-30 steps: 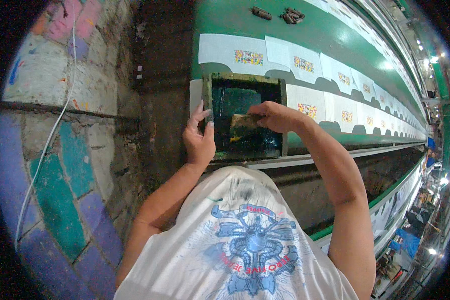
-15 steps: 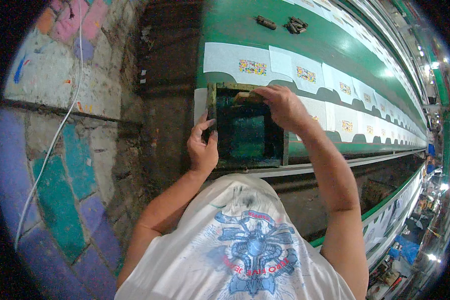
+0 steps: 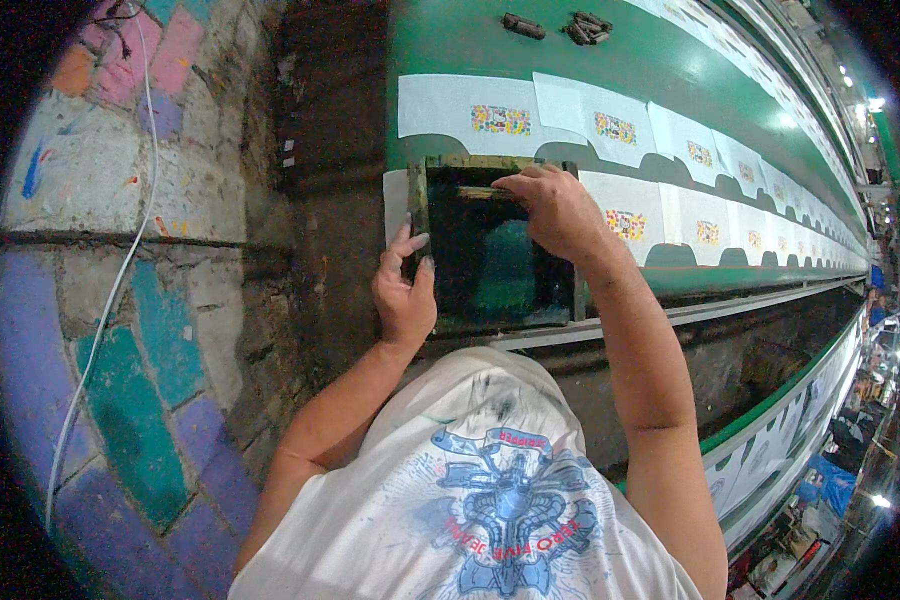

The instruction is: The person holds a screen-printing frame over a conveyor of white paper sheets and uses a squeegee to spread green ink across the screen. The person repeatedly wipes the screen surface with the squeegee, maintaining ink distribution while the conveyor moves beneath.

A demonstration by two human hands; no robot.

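A dark screen-printing frame [image 3: 418,215] with wooden sides lies on the near left end of the green table, over a white cut piece whose edge shows at its left. My left hand [image 3: 405,285] grips the frame's left side, thumb on the inner side. Inside, near the far rail, a squeegee [image 3: 478,192] with a wooden edge lies crosswise on the dark mesh. My right hand [image 3: 560,212] is closed on the squeegee's right part from above. The squeegee's lower edge is hard to make out in the dark frame.
White cut pieces [image 3: 450,110] with colourful prints run in rows along the green table [image 3: 450,45]. Several dark rolled objects [image 3: 588,28] lie at the far side. A metal rail [image 3: 690,312] edges the table. On the left, a white cable [image 3: 120,270] crosses the paint-stained floor.
My right hand has tilted the squeegee, so less of its pale wooden face shows. My left hand keeps its grip on the frame. The whole view has shifted slightly.
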